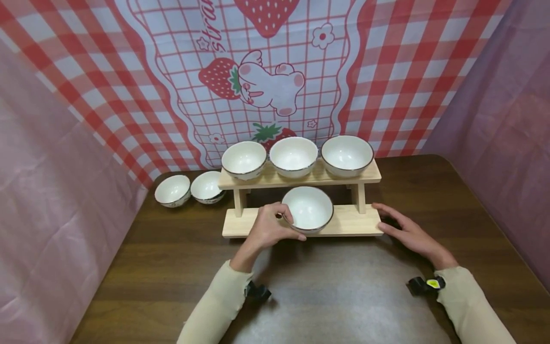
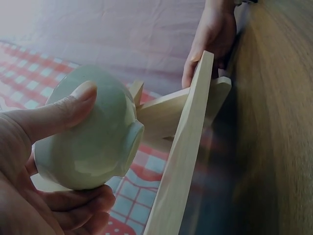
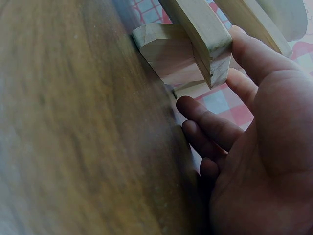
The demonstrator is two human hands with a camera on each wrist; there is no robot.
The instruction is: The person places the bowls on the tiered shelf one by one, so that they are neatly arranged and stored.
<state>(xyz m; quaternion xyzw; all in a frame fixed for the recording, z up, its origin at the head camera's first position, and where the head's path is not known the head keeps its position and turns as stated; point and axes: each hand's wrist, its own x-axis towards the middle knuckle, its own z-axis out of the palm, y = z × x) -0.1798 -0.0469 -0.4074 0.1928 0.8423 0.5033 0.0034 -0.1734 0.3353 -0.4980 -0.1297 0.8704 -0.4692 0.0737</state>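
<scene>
My left hand [image 1: 272, 227] grips a white bowl [image 1: 308, 209] with a dark rim, thumb and fingers curled about its side. The bowl is over the lower board [image 1: 354, 220] of a two-tier wooden rack; in the left wrist view its foot ring stands off from the board's edge. At the rack's right end is my right hand [image 1: 408, 234], thumb and index finger touching the lower board's end [image 3: 221, 63], other fingers loosely bent. Three like bowls stand side by side on the upper tier: a left one [image 1: 244, 160], a middle one [image 1: 294, 156], a right one [image 1: 347, 155].
Two more bowls sit on the brown wooden table [image 1: 142, 286] left of the rack, an outer one [image 1: 173, 190] and an inner one [image 1: 207, 186]. Behind hangs a red-and-white checked cloth [image 1: 386, 95]. Pink curtains [image 1: 56, 191] close off both sides.
</scene>
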